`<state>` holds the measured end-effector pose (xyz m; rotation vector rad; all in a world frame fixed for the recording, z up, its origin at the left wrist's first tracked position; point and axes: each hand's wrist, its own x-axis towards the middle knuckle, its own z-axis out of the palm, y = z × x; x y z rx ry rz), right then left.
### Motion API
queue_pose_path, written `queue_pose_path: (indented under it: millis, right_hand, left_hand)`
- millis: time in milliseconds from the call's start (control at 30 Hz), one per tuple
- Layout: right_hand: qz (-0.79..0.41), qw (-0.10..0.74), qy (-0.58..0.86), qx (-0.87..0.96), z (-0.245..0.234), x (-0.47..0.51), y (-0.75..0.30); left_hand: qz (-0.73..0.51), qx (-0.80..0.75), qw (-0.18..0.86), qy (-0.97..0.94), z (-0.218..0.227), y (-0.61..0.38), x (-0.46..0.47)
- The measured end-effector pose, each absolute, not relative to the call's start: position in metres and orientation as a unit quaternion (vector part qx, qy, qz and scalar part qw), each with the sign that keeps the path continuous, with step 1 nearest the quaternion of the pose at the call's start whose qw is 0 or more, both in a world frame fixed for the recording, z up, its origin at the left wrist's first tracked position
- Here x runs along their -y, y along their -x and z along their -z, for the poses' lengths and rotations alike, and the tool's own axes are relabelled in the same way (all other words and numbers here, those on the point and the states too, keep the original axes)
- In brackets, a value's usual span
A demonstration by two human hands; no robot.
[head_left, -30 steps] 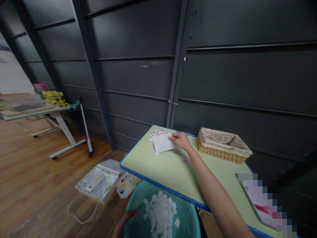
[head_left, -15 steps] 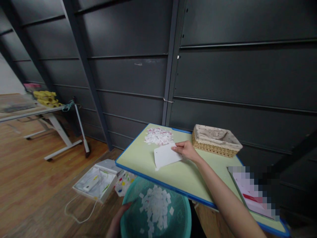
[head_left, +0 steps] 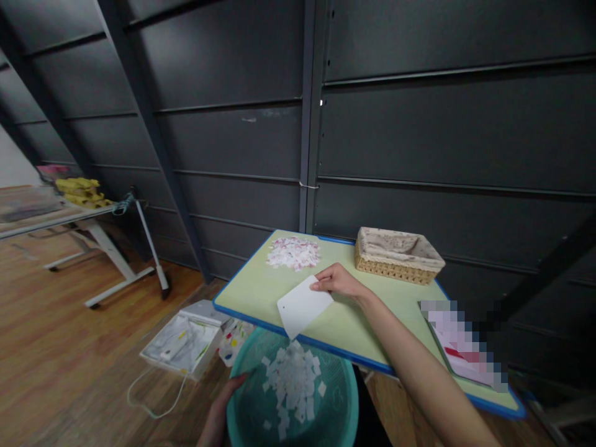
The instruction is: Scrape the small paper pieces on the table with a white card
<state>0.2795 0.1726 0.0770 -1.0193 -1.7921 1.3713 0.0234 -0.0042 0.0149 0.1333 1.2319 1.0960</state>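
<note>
My right hand (head_left: 338, 282) pinches a white card (head_left: 302, 305) with a small hole near one corner. The card is tilted, its lower corner over the table's front edge and above a teal mesh basket (head_left: 344, 397). White paper pieces (head_left: 293, 385) are heaped inside the basket, some right below that corner. My left hand (head_left: 228, 397) grips the basket's left rim, its fingers partly hidden. Farther back on the pale green table (head_left: 363, 329) with blue edging lies a pile of white and pinkish paper pieces (head_left: 293, 253).
A cloth-lined wicker basket (head_left: 398, 257) stands at the table's back right. A blurred-out flat item (head_left: 459, 347) lies near the right edge. On the floor at left are an open white box (head_left: 181, 341) with a cord and a spotted bag (head_left: 233, 341). Dark wall panels rise behind.
The card has moved toward me, from over the tabletop to the table's front edge, its lower corner now above the teal basket. My left hand keeps its hold on the rim.
</note>
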Motion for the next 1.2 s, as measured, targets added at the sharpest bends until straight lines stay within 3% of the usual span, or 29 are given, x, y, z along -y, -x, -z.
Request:
queue_pose_path:
  millis: [167,333,533,767,1200]
  right_hand:
    - [-0.495,0.442,0.433,0.610,-0.079,-0.177,-0.280]
    - [-0.382,0.537,0.516,0.546,-0.070,-0.184,-0.279]
    - [-0.213,0.529,0.546,0.614,-0.057,-0.191,-0.265]
    - [-0.096,0.485,0.526,0.692,-0.059,-0.223,-0.237]
    - [-0.082,0.470,0.549,0.687,-0.057,-0.229,-0.234]
  left_hand:
    - [-0.486,-0.534,0.690,-0.055,-0.016,-0.025,0.005]
    - [-0.488,-0.536,0.687,-0.051,-0.015,-0.025,0.005]
    - [-0.493,-0.540,0.680,-0.048,-0.013,-0.025,0.005]
    - [-0.469,-0.533,0.704,-0.041,-0.009,-0.015,0.003]
    - [-0.532,-0.504,0.679,-0.039,-0.009,-0.005,-0.009]
